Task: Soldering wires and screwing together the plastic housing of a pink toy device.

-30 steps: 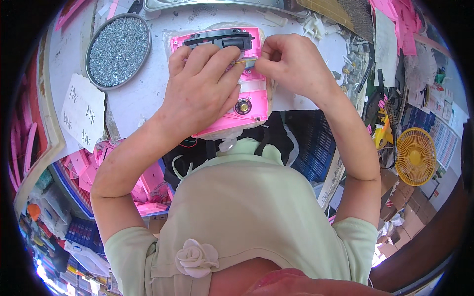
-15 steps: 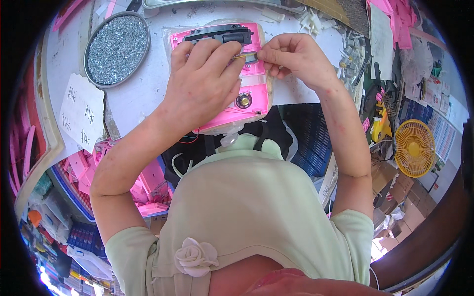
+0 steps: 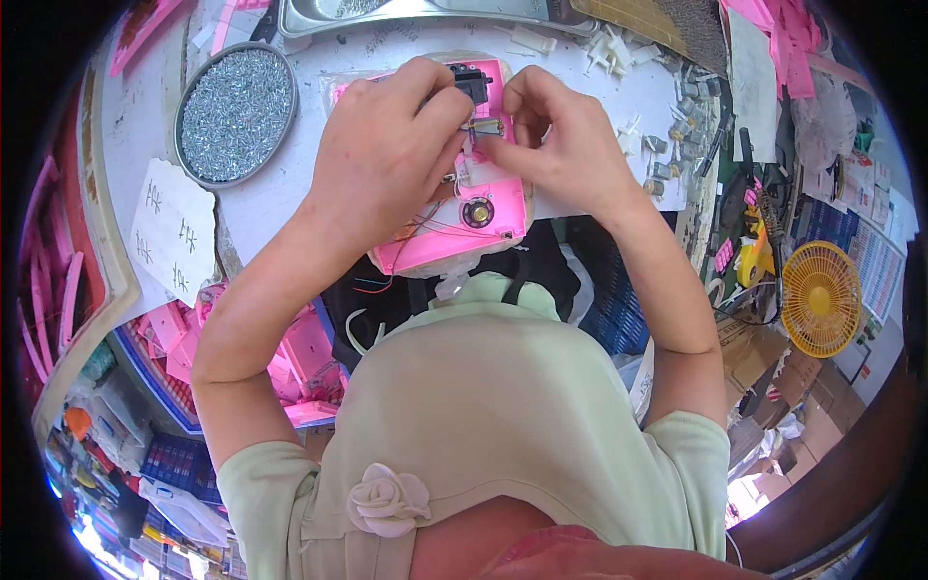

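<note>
A pink plastic housing [image 3: 416, 253] lies open side up in front of me, a round speaker [image 3: 477, 213] near its lower right corner. A black part [image 3: 472, 85] sits at its far end. Between my hands is a small silvery motor-like part [image 3: 486, 127] set in the housing. My left hand [image 3: 382, 155] covers the housing's left side, its fingertips closed at the motor's left end; what they pinch is hidden. My right hand [image 3: 561, 145] has curled fingers and its thumb against the motor's right side. Thin wires [image 3: 418, 224] run from under my left hand across the housing.
To the left stands a round tray of small screws [image 3: 236, 114], above a handwritten card [image 3: 174, 227]. A metal tray [image 3: 425, 12] is at the far edge. White plastic parts [image 3: 609, 50] and small motors [image 3: 657, 164] lie on the right. Pink parts [image 3: 309, 353] fill a crate at lower left.
The yellow strand stretched between my hands no longer shows. My right hand has moved down and inward, its thumb now beside the motor. My left hand has shifted slightly, uncovering more wires.
</note>
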Motion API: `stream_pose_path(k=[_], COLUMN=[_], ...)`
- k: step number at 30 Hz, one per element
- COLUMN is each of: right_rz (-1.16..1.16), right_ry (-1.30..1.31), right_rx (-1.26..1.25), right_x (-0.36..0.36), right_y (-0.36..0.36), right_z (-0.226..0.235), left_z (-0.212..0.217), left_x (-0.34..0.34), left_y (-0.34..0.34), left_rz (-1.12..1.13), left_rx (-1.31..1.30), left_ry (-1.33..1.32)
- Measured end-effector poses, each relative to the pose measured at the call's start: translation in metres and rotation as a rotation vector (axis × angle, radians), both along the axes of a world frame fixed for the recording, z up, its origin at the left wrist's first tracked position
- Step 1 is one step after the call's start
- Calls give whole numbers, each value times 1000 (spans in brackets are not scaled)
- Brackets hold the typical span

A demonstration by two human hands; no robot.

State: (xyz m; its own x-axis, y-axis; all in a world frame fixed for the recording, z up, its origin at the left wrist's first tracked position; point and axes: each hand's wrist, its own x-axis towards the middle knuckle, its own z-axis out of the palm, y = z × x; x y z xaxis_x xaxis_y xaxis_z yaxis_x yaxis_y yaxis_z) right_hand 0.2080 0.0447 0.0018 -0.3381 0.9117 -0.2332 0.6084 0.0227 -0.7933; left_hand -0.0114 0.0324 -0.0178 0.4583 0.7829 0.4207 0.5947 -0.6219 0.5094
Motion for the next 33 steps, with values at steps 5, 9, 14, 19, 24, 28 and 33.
stream_pose_path(k=[5, 9, 14, 19, 24, 28, 33], right_rz=[-130, -164, -8, -645, -695, -525, -641], right_ry=[93, 203, 166, -359, -1185, -1174, -873], right_rx=[-91, 35, 42, 651, 553, 394, 926], right_x=[4, 1, 49, 245, 469, 437, 401], right_y=[-5, -9, 30, 218, 345, 364, 330], right_z=[-14, -26, 18, 27, -23, -49, 9], left_z=[3, 0, 5, 17, 14, 13, 15], left_x=[3, -2, 4, 10, 10, 3, -5], left_y=[10, 8, 9, 19, 27, 23, 21], left_rz=[-47, -81, -78, -182, -259, -221, -219], left_rx=[75, 135, 166, 89, 59, 14, 94], left_ry=[71, 135, 244, 288, 282, 293, 228])
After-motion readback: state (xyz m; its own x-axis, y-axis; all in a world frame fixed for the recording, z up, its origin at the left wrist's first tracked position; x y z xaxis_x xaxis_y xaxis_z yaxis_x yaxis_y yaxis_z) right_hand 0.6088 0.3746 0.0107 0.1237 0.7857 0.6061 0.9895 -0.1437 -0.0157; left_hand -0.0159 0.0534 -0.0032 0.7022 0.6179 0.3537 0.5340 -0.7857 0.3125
